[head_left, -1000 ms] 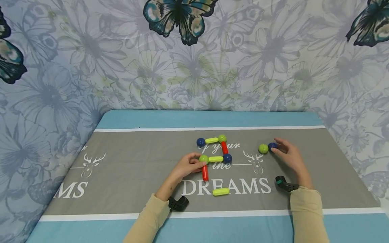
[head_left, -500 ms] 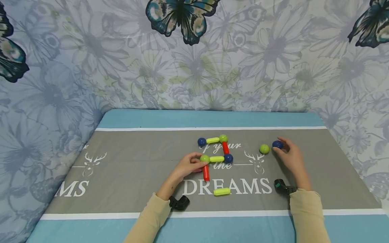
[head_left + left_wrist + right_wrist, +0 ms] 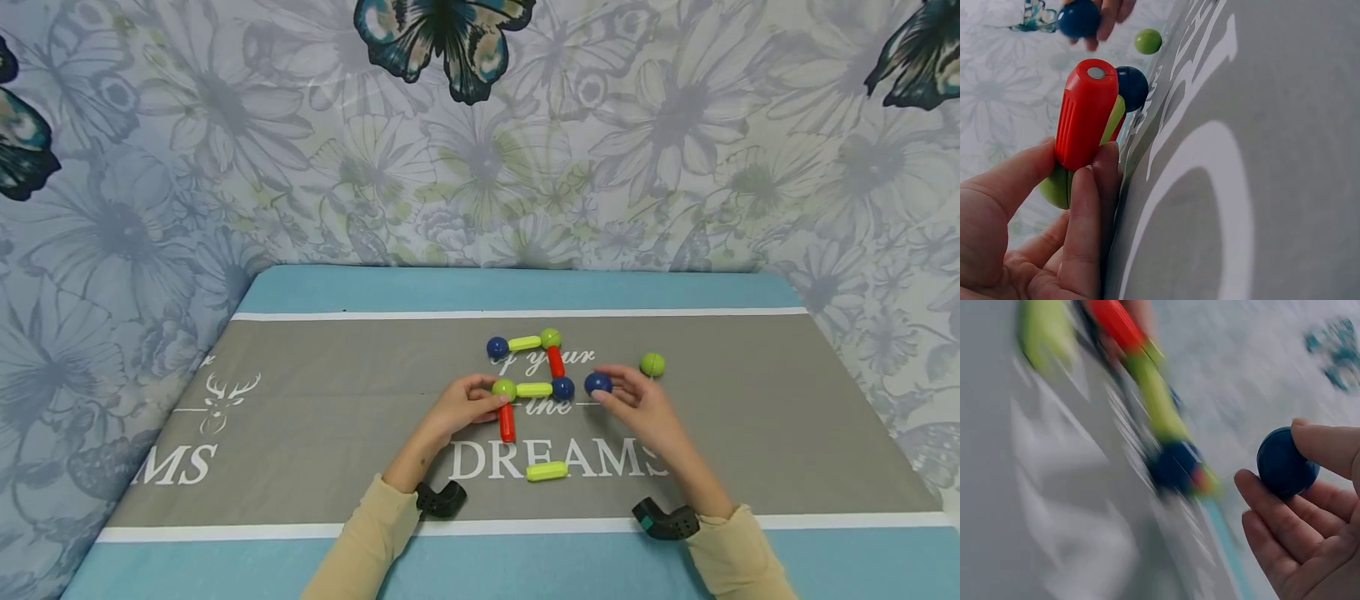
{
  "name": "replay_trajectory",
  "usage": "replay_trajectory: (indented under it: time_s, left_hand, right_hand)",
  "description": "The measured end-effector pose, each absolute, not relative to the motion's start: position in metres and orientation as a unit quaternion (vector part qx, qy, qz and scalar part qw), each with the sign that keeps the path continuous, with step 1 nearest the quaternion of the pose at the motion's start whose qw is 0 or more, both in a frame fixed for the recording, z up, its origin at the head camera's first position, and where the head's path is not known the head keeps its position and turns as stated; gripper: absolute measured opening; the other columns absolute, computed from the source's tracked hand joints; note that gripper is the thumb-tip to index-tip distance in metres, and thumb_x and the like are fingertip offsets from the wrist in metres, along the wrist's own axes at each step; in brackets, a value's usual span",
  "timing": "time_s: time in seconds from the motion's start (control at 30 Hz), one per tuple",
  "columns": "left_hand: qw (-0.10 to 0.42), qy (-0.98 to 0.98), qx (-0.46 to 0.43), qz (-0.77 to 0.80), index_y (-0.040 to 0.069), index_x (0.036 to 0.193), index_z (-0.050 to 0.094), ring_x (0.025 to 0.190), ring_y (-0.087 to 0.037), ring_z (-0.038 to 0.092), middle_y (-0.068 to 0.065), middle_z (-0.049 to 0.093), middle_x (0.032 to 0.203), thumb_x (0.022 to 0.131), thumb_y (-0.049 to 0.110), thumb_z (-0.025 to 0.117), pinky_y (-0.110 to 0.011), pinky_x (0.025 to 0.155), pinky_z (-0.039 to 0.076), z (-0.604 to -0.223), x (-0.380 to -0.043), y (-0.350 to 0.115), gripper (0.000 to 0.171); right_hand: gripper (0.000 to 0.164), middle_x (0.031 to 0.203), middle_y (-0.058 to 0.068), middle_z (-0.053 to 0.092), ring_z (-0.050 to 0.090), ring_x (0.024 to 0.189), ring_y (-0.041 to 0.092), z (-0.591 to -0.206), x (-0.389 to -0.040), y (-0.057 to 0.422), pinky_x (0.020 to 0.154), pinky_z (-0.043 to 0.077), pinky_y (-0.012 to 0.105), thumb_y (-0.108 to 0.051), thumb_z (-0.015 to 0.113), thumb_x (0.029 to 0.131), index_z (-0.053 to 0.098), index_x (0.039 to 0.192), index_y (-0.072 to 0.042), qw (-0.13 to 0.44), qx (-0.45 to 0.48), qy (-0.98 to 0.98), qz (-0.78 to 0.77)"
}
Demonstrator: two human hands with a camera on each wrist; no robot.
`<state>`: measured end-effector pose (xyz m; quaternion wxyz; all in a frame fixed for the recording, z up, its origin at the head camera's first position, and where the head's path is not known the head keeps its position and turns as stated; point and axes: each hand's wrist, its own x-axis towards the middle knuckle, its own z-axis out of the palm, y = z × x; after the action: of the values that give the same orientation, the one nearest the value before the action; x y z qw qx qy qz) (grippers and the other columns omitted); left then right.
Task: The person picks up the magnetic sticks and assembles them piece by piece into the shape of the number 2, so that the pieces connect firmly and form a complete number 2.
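Note:
A zigzag chain of magnetic balls and rods lies mid-table. At its near left end, my left hand [image 3: 468, 402] pinches a green ball [image 3: 504, 389], from which a red rod [image 3: 1087, 115] sticks out toward me. A yellow-green rod [image 3: 534, 390] links that ball to a blue ball [image 3: 562, 388]. Beyond it, a red rod [image 3: 556, 362], a green ball [image 3: 551, 337], a yellow-green rod [image 3: 525, 342] and a blue ball [image 3: 497, 348] continue the chain. My right hand [image 3: 645, 408] holds a loose blue ball [image 3: 1286, 464] between thumb and fingers, just right of the chain.
A loose yellow-green rod [image 3: 547, 472] lies nearer to me, on the printed lettering. Behind my right hand sits a separate green ball [image 3: 652, 364]. The grey runner [image 3: 337, 433] with white print covers a blue table [image 3: 225, 567]; a floral wall [image 3: 637, 167] rises behind.
My right hand has pulled the blue ball away from the loose green ball and carried it left, close to the chain. My left hand stays on the chain's green ball.

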<state>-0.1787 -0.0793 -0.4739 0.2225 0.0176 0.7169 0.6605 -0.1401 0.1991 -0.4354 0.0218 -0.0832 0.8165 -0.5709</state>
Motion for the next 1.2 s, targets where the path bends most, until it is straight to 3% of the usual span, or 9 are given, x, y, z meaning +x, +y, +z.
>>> replay_trajectory:
  time_s: [0.1, 0.23, 0.47, 0.6, 0.73, 0.9, 1.07, 1.2]
  left_hand:
    - [0.222, 0.717, 0.016, 0.66, -0.007, 0.121, 0.054, 0.076, -0.016, 0.064, -0.009, 0.064, 0.085, 0.087, 0.01, 0.067, -0.032, 0.072, 0.054, -0.473, -0.179, -0.08, 0.04]
    - [0.225, 0.718, 0.016, 0.658, -0.007, 0.121, 0.054, 0.075, -0.016, 0.064, -0.009, 0.065, 0.086, 0.087, 0.012, 0.068, -0.032, 0.072, 0.054, -0.473, -0.18, -0.079, 0.041]
    - [0.229, 0.709, 0.008, 0.667, -0.008, 0.121, 0.054, 0.076, -0.018, 0.065, -0.012, 0.066, 0.089, 0.087, 0.01, 0.067, -0.031, 0.072, 0.054, -0.474, -0.181, -0.078, 0.04]
    - [0.23, 0.706, 0.005, 0.67, -0.009, 0.121, 0.054, 0.077, -0.017, 0.065, -0.012, 0.065, 0.09, 0.088, 0.01, 0.067, -0.031, 0.073, 0.054, -0.472, -0.18, -0.078, 0.041]
    - [0.233, 0.704, 0.01, 0.671, -0.012, 0.121, 0.052, 0.076, -0.015, 0.064, -0.011, 0.065, 0.088, 0.088, 0.009, 0.066, -0.031, 0.074, 0.054, -0.465, -0.179, -0.079, 0.041]
    - [0.233, 0.704, 0.006, 0.671, -0.012, 0.122, 0.052, 0.076, -0.015, 0.064, -0.012, 0.065, 0.089, 0.088, 0.01, 0.066, -0.031, 0.074, 0.054, -0.47, -0.18, -0.08, 0.043]
    - [0.226, 0.709, 0.005, 0.668, -0.01, 0.12, 0.053, 0.075, -0.015, 0.064, -0.013, 0.065, 0.09, 0.088, 0.01, 0.067, -0.03, 0.072, 0.054, -0.473, -0.181, -0.079, 0.041]
    - [0.227, 0.708, 0.006, 0.669, -0.01, 0.121, 0.053, 0.074, -0.015, 0.064, -0.012, 0.065, 0.088, 0.088, 0.01, 0.066, -0.03, 0.072, 0.054, -0.473, -0.181, -0.079, 0.041]
  right_hand:
    - [0.038, 0.11, 0.02, 0.06, 0.061, 0.1, 0.03, -0.447, -0.135, 0.172, 0.081, 0.051, 0.029, -0.011, 0.064, 0.09, 0.054, 0.123, 0.006, 0.089, -0.098, 0.801, -0.584]
    - [0.037, 0.109, 0.015, 0.062, 0.062, 0.096, 0.026, -0.461, -0.129, 0.147, 0.08, 0.051, 0.032, -0.016, 0.064, 0.091, 0.057, 0.12, 0.005, 0.142, -0.113, 0.8, -0.572]
    - [0.036, 0.107, 0.009, 0.064, 0.062, 0.096, 0.022, -0.463, -0.117, 0.13, 0.082, 0.05, 0.036, -0.023, 0.067, 0.089, 0.062, 0.116, -0.001, 0.149, -0.122, 0.816, -0.544]
    - [0.038, 0.106, 0.01, 0.065, 0.062, 0.096, 0.023, -0.46, -0.112, 0.126, 0.082, 0.05, 0.037, -0.022, 0.066, 0.089, 0.061, 0.118, 0.003, 0.177, -0.132, 0.801, -0.556]
    - [0.041, 0.103, 0.015, 0.065, 0.062, 0.094, 0.026, -0.457, -0.107, 0.12, 0.075, 0.052, 0.031, -0.015, 0.065, 0.089, 0.056, 0.119, 0.011, 0.205, -0.133, 0.778, -0.579]
    - [0.047, 0.1, 0.016, 0.066, 0.064, 0.091, 0.024, -0.461, -0.105, 0.115, 0.071, 0.053, 0.029, -0.017, 0.066, 0.089, 0.052, 0.12, 0.016, 0.194, -0.144, 0.769, -0.591]
    - [0.058, 0.097, 0.012, 0.067, 0.064, 0.086, 0.019, -0.469, -0.106, 0.114, 0.071, 0.052, 0.028, -0.028, 0.066, 0.089, 0.048, 0.123, 0.016, 0.185, -0.163, 0.762, -0.599]
    - [0.056, 0.097, 0.011, 0.067, 0.063, 0.084, 0.018, -0.469, -0.107, 0.111, 0.07, 0.05, 0.025, -0.023, 0.066, 0.089, 0.046, 0.127, 0.013, 0.195, -0.135, 0.768, -0.595]
